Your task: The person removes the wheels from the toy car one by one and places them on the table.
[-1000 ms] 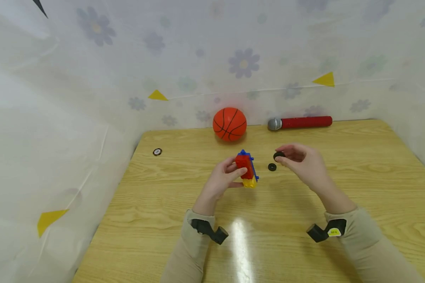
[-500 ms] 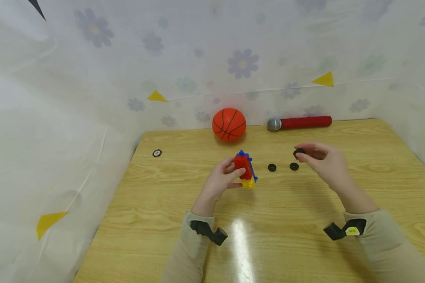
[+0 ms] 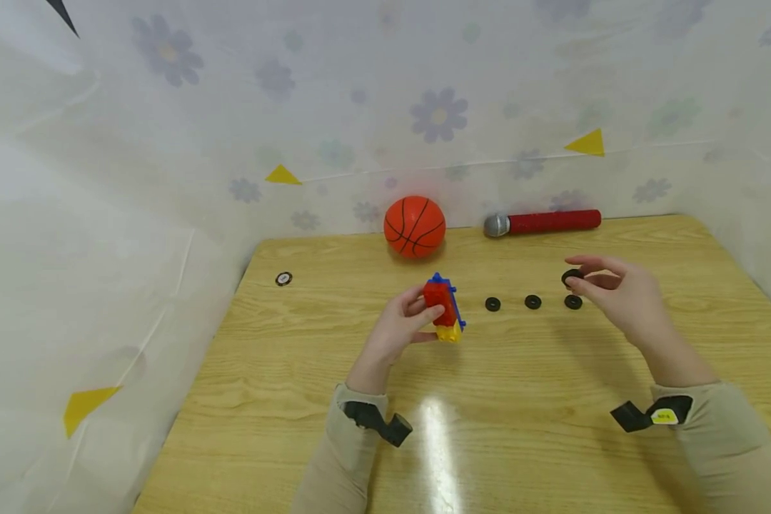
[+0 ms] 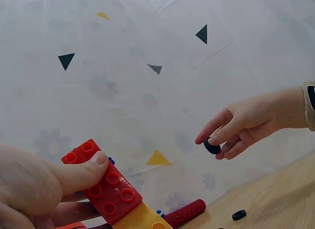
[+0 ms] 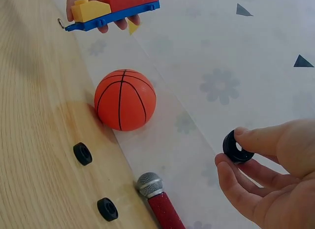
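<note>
My left hand (image 3: 401, 325) holds a toy brick car (image 3: 445, 310) with a blue base, a red studded brick and a yellow brick, its thumb across the red brick. The car also shows in the left wrist view as a red brick (image 4: 115, 192) with the thumb over it. On the right, my right hand (image 3: 626, 296) pinches a black toy tire (image 5: 236, 147) between thumb and fingers, raised above the table. Below it lies a black tire (image 3: 573, 302), in a row with a middle tire (image 3: 532, 302) and a left tire (image 3: 492, 304).
An orange toy basketball (image 3: 415, 227) sits at the table's back edge. To its right lies a red-handled toy microphone (image 3: 542, 223). A small round chip (image 3: 284, 278) lies at the back left of the wooden table (image 3: 263, 400). A flowered white sheet (image 3: 360, 93) hangs behind.
My right hand has moved right in steps, and two more tires now lie on the table in the row; it still pinches a tire. The left hand has stayed nearly still with the car.
</note>
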A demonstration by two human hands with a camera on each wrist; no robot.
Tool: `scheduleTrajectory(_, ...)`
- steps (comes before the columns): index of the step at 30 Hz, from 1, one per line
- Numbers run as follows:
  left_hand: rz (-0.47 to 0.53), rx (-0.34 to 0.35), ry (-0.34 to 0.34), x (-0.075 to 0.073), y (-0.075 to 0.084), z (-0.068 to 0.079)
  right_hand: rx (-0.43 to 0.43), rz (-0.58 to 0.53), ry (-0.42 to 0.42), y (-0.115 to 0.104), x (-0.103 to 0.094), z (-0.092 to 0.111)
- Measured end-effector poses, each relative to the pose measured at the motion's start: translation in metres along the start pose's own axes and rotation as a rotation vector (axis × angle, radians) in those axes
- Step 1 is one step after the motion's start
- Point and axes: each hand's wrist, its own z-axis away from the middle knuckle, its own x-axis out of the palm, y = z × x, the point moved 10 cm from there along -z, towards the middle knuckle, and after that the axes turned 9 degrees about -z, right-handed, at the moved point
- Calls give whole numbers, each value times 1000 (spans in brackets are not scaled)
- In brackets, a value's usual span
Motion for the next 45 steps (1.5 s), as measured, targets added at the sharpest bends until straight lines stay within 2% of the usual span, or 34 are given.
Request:
scheduleTrajectory(7,11,-8,6,-1,-2,0,15,6,9,17,-9,-2)
scheduleTrajectory(15,8,10,1,-3,1,1,8,82,5,32,-17,-4)
scheduleTrajectory(25,11,5,4,-4,-1,1,40,120,9,59,-27,-10)
scheduleTrajectory(32,2,9,0,-4,0,0,96,144,-3,79,-35,-17)
scheduleTrajectory(39,5,-1,-3,-4,0,1,115,182,-17,93,-40,-21)
scheduleTrajectory(45,9,2,-10,-3,0,2,175,183,-53,112,-40,-24)
